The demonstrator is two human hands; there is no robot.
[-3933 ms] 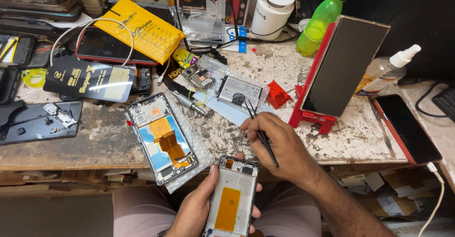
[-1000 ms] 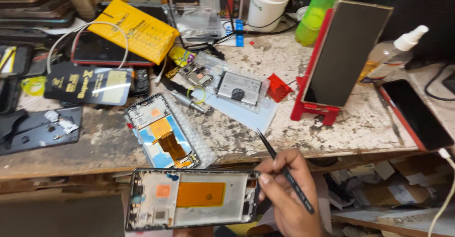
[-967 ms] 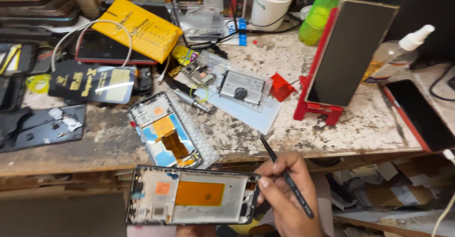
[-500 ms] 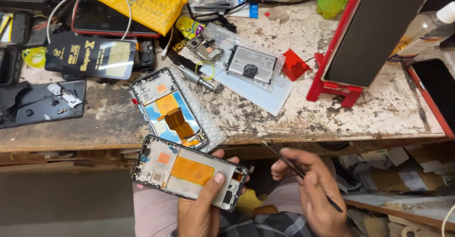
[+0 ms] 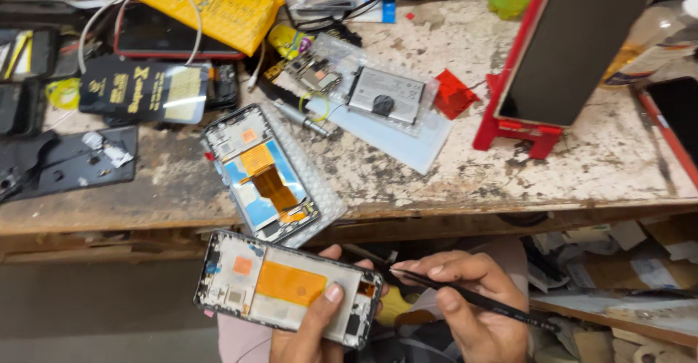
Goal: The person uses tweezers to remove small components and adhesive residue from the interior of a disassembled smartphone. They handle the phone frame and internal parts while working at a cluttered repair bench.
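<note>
Thumb clamped across the opened phone frame (image 5: 287, 288), your left hand (image 5: 309, 330) steadies it — your right hand (image 5: 465, 308) pinches tweezers (image 5: 472, 299) pen-style, below the bench's (image 5: 582, 181) front edge.

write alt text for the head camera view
The left hand holds an opened phone frame below a worn workbench, while the right hand holds black tweezers beside it. A second opened phone lies on the bench.

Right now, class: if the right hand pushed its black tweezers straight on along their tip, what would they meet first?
Probably the opened phone frame in the left hand, near its right end; right hand, tweezers. Depth is unclear.
</note>
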